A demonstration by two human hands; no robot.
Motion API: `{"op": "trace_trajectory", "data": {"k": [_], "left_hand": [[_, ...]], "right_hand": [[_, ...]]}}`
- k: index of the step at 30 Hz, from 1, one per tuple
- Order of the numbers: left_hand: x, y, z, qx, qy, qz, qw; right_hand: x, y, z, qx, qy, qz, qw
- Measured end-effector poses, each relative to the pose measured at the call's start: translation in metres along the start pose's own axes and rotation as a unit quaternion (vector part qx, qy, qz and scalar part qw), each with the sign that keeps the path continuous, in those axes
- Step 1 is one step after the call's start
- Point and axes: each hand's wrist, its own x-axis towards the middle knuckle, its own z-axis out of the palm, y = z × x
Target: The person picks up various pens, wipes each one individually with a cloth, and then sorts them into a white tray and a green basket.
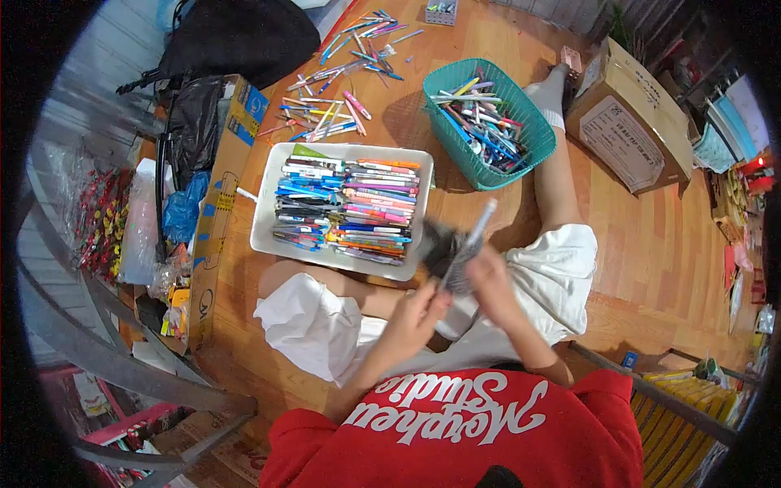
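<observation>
My left hand (415, 317) is closed, its fingertips pinching the lower end of a light-coloured pen (482, 224), which slants up to the right. Close beside it, my right hand (492, 285) is blurred by motion and curls round a dark grey, cloth-like piece (460, 278) against the pen. Both hands are above my lap. Ahead and to the left, a white tray (262, 213) holds many pens lying in two columns. A teal plastic basket (521, 98) stands ahead of my right hand, with a jumbled heap of pens inside.
Loose pens (358, 73) lie scattered on the wooden floor beyond the tray. A cardboard box (630, 122) stands at the right, and an opened carton (220, 220) with bags at the left. A small grey basket (441, 11) is at the far edge. Metal rails (122, 358) curve along the lower left.
</observation>
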Motion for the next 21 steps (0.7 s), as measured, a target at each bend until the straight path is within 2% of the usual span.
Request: {"op": "trace_trajectory", "data": {"k": [1,2,3,4,5,6,7,9,12,13,15,17,18,21], "left_hand": [[-0.003,-0.003,0.005,0.012,-0.005,-0.014,1.000],[-0.005,-0.006,0.010,0.024,-0.015,-0.027,0.999],[-0.006,-0.008,0.014,0.035,-0.027,-0.040,0.998],[-0.006,-0.007,0.017,-0.018,-0.043,-0.026,0.999],[-0.007,-0.004,0.020,-0.041,-0.056,-0.049,0.996],[-0.009,0.001,0.021,-0.063,-0.064,-0.071,0.993],[-0.011,0.006,0.022,-0.086,-0.067,-0.093,0.990],[-0.013,0.008,0.023,-0.091,-0.080,-0.088,0.989],[-0.017,0.006,0.021,-0.072,-0.078,-0.088,0.990],[-0.017,0.006,0.022,-0.073,-0.073,-0.089,0.991],[-0.016,0.005,0.022,-0.088,-0.048,-0.084,0.991],[-0.019,-0.001,0.021,-0.115,-0.009,-0.076,0.990],[-0.018,-0.001,0.018,-0.130,-0.019,-0.091,0.987],[-0.023,0.011,0.014,-0.041,-0.012,-0.098,0.994]], "right_hand": [[-0.013,-0.010,0.020,0.228,-0.038,0.127,0.965],[-0.014,-0.010,0.026,0.272,0.010,0.145,0.951],[-0.014,-0.011,0.027,0.235,0.030,0.116,0.965],[-0.010,-0.013,0.025,0.196,0.050,0.090,0.975],[-0.005,-0.017,0.019,0.155,0.066,0.064,0.984],[0.002,-0.024,0.013,0.213,0.119,0.085,0.966],[0.013,-0.044,-0.001,0.284,0.114,0.087,0.948],[0.029,-0.054,-0.023,0.290,0.148,0.044,0.944],[0.024,-0.058,-0.022,0.184,0.101,0.032,0.977],[0.019,-0.048,-0.009,0.152,0.115,0.009,0.982],[0.001,-0.044,0.014,0.109,0.062,0.050,0.991],[-0.010,-0.031,0.030,0.180,0.007,0.094,0.979],[-0.011,-0.029,0.036,0.217,-0.019,0.115,0.969],[0.013,-0.038,0.014,0.279,0.082,0.136,0.947]]}}
